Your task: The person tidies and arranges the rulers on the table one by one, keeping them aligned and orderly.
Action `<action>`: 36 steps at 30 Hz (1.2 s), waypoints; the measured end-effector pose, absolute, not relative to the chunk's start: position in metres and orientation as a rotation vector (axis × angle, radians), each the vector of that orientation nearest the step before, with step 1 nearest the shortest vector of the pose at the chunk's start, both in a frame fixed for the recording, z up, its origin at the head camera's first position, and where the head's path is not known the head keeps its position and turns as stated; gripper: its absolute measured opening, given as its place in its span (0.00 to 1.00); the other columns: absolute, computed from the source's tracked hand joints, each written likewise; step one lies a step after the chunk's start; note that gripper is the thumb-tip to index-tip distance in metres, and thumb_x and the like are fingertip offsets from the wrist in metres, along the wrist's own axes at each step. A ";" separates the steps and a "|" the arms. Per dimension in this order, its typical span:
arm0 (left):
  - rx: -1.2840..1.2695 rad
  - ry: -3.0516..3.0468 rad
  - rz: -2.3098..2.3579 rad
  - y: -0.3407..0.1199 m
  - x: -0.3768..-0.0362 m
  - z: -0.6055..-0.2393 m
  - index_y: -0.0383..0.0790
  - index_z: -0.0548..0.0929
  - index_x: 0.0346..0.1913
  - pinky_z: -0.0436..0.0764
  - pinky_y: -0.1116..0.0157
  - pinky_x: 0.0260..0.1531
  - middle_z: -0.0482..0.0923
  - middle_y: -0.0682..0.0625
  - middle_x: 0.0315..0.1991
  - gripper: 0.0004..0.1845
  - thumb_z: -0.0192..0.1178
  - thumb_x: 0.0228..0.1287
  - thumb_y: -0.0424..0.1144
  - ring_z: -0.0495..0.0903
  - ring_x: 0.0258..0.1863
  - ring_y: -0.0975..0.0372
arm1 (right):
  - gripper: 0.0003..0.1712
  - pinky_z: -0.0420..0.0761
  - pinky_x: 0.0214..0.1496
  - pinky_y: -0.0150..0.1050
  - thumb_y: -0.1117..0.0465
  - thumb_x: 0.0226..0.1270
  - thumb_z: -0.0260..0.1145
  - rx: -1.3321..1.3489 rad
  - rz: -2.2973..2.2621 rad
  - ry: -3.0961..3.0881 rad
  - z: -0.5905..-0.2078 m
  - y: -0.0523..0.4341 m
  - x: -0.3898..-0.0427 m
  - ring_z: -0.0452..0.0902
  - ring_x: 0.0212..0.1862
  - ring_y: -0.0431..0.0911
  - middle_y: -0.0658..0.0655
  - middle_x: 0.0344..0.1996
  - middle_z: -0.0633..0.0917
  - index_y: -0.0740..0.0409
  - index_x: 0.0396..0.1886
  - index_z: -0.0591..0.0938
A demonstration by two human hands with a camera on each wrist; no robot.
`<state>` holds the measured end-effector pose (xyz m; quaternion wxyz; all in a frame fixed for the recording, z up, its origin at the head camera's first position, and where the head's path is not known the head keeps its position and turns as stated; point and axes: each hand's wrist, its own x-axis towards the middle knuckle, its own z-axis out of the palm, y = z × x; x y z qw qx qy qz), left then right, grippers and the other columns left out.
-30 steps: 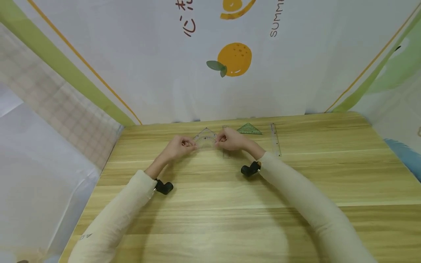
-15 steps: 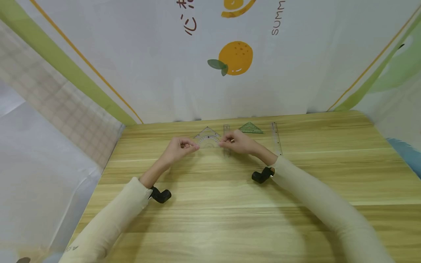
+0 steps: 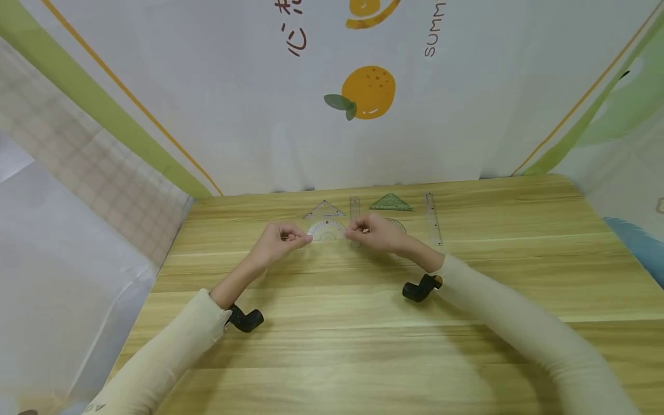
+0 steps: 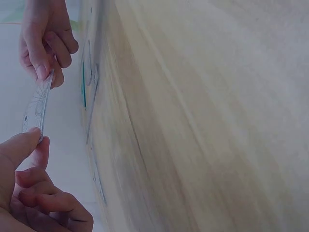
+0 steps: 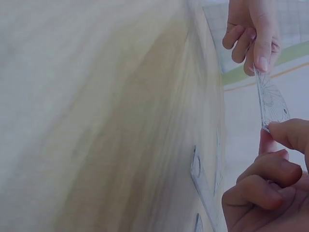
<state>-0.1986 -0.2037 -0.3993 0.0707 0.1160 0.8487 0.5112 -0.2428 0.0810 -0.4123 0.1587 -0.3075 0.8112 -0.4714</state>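
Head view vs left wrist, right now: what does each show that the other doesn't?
Head only: the printed orange on the backdrop, both sleeves and the black wrist mounts.
Left wrist only: a close look at the left hand, with the protractor nearly edge-on.
Both: left hand and right hand pinching the protractor at opposite ends, and the wooden table.

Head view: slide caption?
Two hands pinch a clear protractor by its ends above a wood-grain table, a green set square beyond.
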 end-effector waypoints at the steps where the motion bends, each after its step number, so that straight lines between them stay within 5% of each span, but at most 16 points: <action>1: 0.350 2.553 1.528 -0.204 -0.198 -0.399 0.27 0.88 0.40 0.62 0.68 0.24 0.68 0.53 0.21 0.14 0.69 0.68 0.39 0.60 0.21 0.64 | 0.13 0.76 0.47 0.44 0.63 0.79 0.60 -0.874 -1.344 2.324 -0.413 0.081 -0.242 0.75 0.42 0.48 0.62 0.42 0.85 0.68 0.42 0.86; 10: 0.333 2.553 1.477 -0.202 -0.190 -0.398 0.28 0.88 0.40 0.62 0.67 0.25 0.66 0.53 0.19 0.14 0.69 0.69 0.40 0.59 0.21 0.64 | 0.12 0.78 0.52 0.46 0.62 0.78 0.62 -0.897 -1.313 2.397 -0.418 0.082 -0.233 0.78 0.43 0.46 0.59 0.39 0.86 0.66 0.41 0.87; 36: 0.273 2.558 1.468 -0.206 -0.171 -0.408 0.30 0.88 0.37 0.64 0.66 0.27 0.65 0.55 0.18 0.11 0.71 0.66 0.38 0.61 0.22 0.63 | 0.08 0.74 0.40 0.38 0.67 0.74 0.62 -0.869 -1.415 2.232 -0.427 0.076 -0.211 0.71 0.34 0.45 0.57 0.33 0.83 0.67 0.40 0.86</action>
